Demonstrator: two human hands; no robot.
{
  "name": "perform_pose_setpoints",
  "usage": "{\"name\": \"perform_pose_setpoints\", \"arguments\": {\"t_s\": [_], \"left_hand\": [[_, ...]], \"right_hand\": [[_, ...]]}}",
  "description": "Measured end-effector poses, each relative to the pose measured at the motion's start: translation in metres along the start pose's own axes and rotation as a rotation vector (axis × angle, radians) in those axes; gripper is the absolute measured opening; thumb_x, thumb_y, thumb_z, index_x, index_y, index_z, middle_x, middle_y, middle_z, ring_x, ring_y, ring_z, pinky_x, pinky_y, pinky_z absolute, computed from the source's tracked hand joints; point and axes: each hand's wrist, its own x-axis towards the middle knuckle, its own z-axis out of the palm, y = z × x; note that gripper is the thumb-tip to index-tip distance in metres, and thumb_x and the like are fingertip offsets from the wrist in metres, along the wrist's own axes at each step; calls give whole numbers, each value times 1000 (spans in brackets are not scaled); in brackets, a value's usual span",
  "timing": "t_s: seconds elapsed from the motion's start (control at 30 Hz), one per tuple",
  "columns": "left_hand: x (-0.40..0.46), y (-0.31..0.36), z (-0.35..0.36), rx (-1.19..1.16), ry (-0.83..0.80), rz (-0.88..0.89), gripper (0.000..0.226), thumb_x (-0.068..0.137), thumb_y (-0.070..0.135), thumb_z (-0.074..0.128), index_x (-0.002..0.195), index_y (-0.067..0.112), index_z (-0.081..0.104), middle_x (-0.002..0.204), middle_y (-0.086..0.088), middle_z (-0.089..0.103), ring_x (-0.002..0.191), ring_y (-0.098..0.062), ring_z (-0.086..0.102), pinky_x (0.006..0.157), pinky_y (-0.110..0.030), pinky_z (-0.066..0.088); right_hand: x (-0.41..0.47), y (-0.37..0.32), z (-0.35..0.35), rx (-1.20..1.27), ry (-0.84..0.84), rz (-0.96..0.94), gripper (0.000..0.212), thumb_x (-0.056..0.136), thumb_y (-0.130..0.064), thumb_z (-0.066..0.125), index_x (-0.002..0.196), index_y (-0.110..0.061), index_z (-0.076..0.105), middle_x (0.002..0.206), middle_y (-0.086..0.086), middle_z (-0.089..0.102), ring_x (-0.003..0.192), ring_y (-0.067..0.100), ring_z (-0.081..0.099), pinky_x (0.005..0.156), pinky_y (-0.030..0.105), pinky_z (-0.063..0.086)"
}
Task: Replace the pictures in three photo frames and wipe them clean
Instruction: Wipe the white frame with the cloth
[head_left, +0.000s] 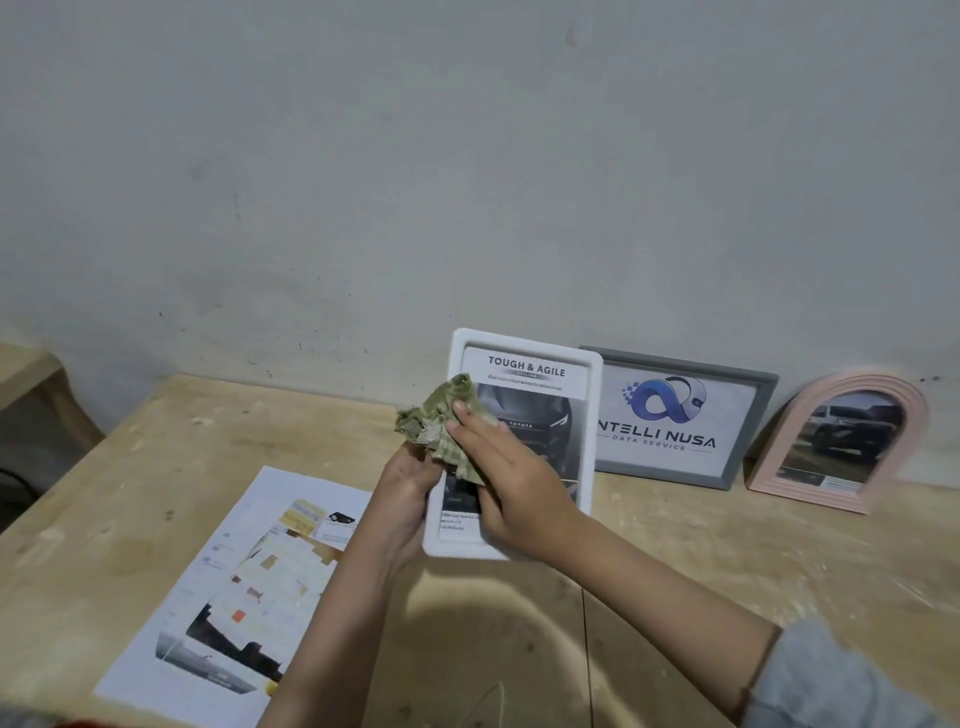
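Car picture (524, 415) in white frame (592, 415) (cloth (441, 421) under right hand (511, 478))

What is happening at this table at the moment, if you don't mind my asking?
A person is wiping a white photo frame. The left hand grips the frame's left edge and holds it up off the wooden table, while the right hand presses a green cloth against its front. A grey frame and a pink arched frame lean against the wall, each with a picture in it. A cut-up printed sheet lies on the table.
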Motion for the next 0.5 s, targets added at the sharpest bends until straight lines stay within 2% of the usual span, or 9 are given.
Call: {"name": "perform_pose_setpoints", "arguments": {"t_s": [0.1, 0.17, 0.23, 0.27, 0.33, 0.4, 0.43, 0.5], "left_hand": [[-1, -1, 5, -149, -2, -17, 38, 82, -12, 40, 110, 2, 62, 95, -14, 72, 85, -24, 70, 71, -30, 58], [0, -5, 4, -232, 37, -81, 33, 87, -3, 39, 93, 2, 70, 85, -12, 74, 78, -21, 72, 64, -27, 58], [-1, -5, 2, -362, 75, -154, 47, 96, 13, 36, 74, 4, 76, 78, -12, 73, 70, -21, 72, 59, -27, 58], [-1, -4, 1, -410, 93, -170, 49, 97, 23, 38, 72, 4, 75, 75, -13, 72, 69, -23, 71, 60, -29, 58], [-2, -2, -1, -433, 134, -197, 49, 92, 45, 44, 79, 5, 70, 71, -12, 69, 67, -25, 69, 66, -34, 56], [-7, 1, -1, -338, 167, -230, 50, 90, 50, 47, 78, 7, 68, 66, -10, 68, 61, -24, 69, 60, -32, 57], [-9, 0, -2, -288, 177, -258, 47, 91, 47, 49, 82, 6, 71, 73, -11, 70, 65, -25, 70, 61, -31, 58], [-12, -6, -5, -196, 229, -281, 35, 90, 38, 58, 110, 11, 66, 111, -7, 66, 95, -24, 67, 82, -36, 55]], "right_hand": [[-6, -1, 2, 7, -61, 21, 67, 71, 12, 46, 136, -3, 45, 147, 10, 39, 137, 19, 36, 111, 45, 34], [-13, -1, 4, 11, -115, 26, 62, 75, 4, 37, 136, -5, 46, 147, 9, 40, 136, 19, 38, 112, 43, 32], [-20, -1, 5, 20, -154, 26, 64, 73, 1, 33, 135, -7, 47, 146, 8, 42, 135, 18, 39, 111, 44, 31], [-23, -1, 5, 19, -174, 18, 64, 71, 3, 33, 133, -8, 49, 144, 7, 45, 134, 18, 41, 111, 46, 32], [-29, -1, 6, 15, -231, -12, 64, 68, 4, 34, 127, -10, 54, 141, 6, 50, 130, 18, 45, 110, 48, 30], [-35, -3, 8, 25, -317, -22, 64, 67, 8, 37, 125, -13, 56, 140, 2, 50, 131, 17, 44, 113, 45, 21], [-37, -4, 8, 32, -358, -20, 66, 66, 11, 39, 124, -15, 56, 141, 0, 50, 132, 16, 43, 114, 43, 16], [-40, -5, 8, 44, -425, -20, 69, 65, 15, 41, 125, -16, 55, 141, -2, 49, 134, 13, 40, 115, 40, 12]]}}
